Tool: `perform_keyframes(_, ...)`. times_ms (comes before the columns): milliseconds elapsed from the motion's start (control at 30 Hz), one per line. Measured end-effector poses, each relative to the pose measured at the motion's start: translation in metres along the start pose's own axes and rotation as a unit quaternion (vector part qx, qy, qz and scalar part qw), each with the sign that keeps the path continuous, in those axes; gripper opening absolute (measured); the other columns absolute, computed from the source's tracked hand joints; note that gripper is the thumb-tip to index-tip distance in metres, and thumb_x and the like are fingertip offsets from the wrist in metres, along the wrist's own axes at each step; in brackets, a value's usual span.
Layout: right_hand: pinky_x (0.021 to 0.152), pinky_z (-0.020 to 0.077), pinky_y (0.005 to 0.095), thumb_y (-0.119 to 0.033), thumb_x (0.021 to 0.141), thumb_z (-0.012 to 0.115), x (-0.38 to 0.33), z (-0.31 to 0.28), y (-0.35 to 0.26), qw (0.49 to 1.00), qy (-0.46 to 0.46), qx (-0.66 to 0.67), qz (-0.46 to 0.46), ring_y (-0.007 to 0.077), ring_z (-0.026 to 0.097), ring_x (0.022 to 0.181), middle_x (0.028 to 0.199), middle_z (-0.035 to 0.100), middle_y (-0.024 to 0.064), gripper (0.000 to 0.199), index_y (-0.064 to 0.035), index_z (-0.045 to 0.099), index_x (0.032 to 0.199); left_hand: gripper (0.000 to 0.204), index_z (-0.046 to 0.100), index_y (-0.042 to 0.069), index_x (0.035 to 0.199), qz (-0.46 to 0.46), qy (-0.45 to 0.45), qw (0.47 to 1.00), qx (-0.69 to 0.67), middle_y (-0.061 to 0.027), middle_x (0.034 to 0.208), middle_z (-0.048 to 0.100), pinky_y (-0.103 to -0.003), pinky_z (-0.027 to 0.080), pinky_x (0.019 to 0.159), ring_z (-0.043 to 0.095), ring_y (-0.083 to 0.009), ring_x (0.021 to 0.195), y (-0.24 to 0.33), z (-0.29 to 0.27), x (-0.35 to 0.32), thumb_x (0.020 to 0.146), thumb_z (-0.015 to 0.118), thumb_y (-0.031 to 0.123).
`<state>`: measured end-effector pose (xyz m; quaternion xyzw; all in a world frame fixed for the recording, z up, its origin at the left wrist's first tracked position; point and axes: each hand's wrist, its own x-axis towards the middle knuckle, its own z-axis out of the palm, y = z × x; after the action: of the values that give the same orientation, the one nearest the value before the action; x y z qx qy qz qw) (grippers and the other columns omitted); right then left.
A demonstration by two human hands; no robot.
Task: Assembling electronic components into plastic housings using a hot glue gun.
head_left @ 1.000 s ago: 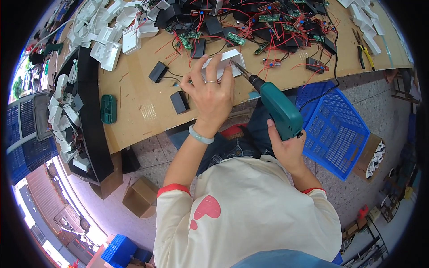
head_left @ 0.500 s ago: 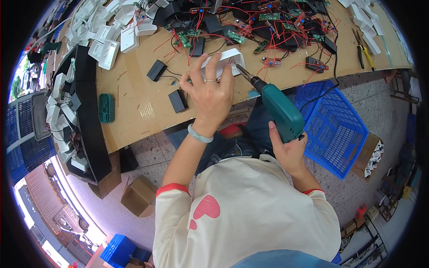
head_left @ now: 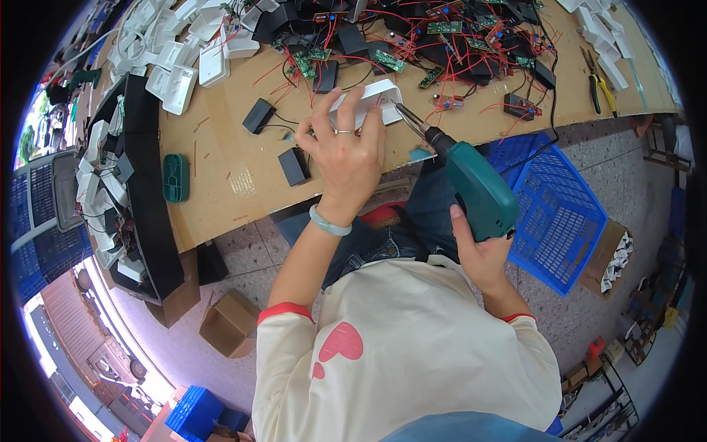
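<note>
My left hand reaches over the table edge, its fingers bent around an open white plastic case; part of the case is hidden behind them. In my right hand is a green pistol-shaped soldering gun, with fingers wrapped round its handle. The gun's slim metal tip points at the right end of the case; whether it touches cannot be told. Two black boxes with leads, one at the left and one nearer, lie beside my left hand.
Circuit boards with red wires and black parts are heaped at the back. White plastic shells lie far left, near a black bin of assembled units. Pliers lie at right. A blue crate stands below the table's right side.
My right hand has drawn the soldering gun slightly right and toward me, so its tip has pulled back toward the case's edge. My left hand and the case have hardly moved.
</note>
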<state>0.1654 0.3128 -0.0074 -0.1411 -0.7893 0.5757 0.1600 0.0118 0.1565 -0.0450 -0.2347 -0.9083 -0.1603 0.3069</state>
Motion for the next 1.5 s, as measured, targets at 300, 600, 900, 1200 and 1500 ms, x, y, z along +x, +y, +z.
perform_keyframes(300, 0.059, 0.0433, 0.0212, 0.003, 0.090, 0.068, -0.008, -0.007, 0.001, 0.999, -0.020, 0.036, 0.025, 0.0059, 0.055, 0.069, 0.085, 0.063, 0.0016, 0.026, 0.0031, 0.064, 0.116, 0.011, 0.070, 0.014, 0.086, -0.010, 0.009, 1.000, -0.019, -0.0001, 0.124, 0.064, -0.045, 0.032, 0.095, 0.054, -0.0274, 0.119, -0.001, -0.001, 0.000, 0.078, 0.078, 0.015)
perform_keyframes(600, 0.070, 0.0504, 0.0267, -0.004, 0.089, 0.071, 0.003, 0.005, 0.011, 0.999, -0.030, -0.042, -0.007, 0.0114, 0.062, 0.077, 0.091, 0.070, 0.0085, 0.026, 0.0013, 0.059, 0.111, 0.014, 0.072, 0.016, 0.089, -0.009, 0.004, 1.000, -0.018, 0.0003, 0.125, 0.063, -0.045, 0.033, 0.095, 0.055, -0.0274, 0.119, -0.001, -0.001, 0.000, 0.076, 0.079, 0.015)
perform_keyframes(900, 0.069, 0.0502, 0.0262, -0.004, 0.089, 0.071, 0.005, 0.008, 0.011, 0.998, -0.028, -0.049, -0.011, 0.0103, 0.061, 0.075, 0.088, 0.069, 0.0073, 0.024, 0.0015, 0.060, 0.108, 0.015, 0.074, 0.016, 0.090, -0.010, -0.001, 1.000, -0.017, -0.0004, 0.126, 0.063, -0.044, 0.032, 0.096, 0.055, -0.0272, 0.119, -0.001, -0.001, -0.001, 0.076, 0.079, 0.014)
perform_keyframes(1200, 0.068, 0.0505, 0.0258, -0.003, 0.089, 0.070, 0.004, 0.005, 0.009, 0.996, -0.059, -0.057, 0.018, 0.0092, 0.061, 0.074, 0.086, 0.068, 0.0074, 0.029, -0.0004, 0.055, 0.113, 0.016, 0.073, 0.016, 0.090, -0.008, 0.001, 1.000, -0.015, -0.0006, 0.126, 0.062, -0.044, 0.032, 0.096, 0.055, -0.0271, 0.119, -0.001, -0.001, -0.001, 0.076, 0.079, 0.014)
perform_keyframes(1500, 0.068, 0.0512, 0.0257, -0.002, 0.089, 0.070, 0.003, 0.004, 0.009, 0.996, -0.063, -0.070, 0.000, 0.0091, 0.063, 0.074, 0.086, 0.068, 0.0081, 0.029, -0.0003, 0.055, 0.114, 0.015, 0.073, 0.016, 0.090, -0.008, 0.001, 1.000, -0.018, -0.0002, 0.126, 0.062, -0.043, 0.032, 0.096, 0.056, -0.0267, 0.118, -0.001, -0.001, -0.002, 0.076, 0.079, 0.014)
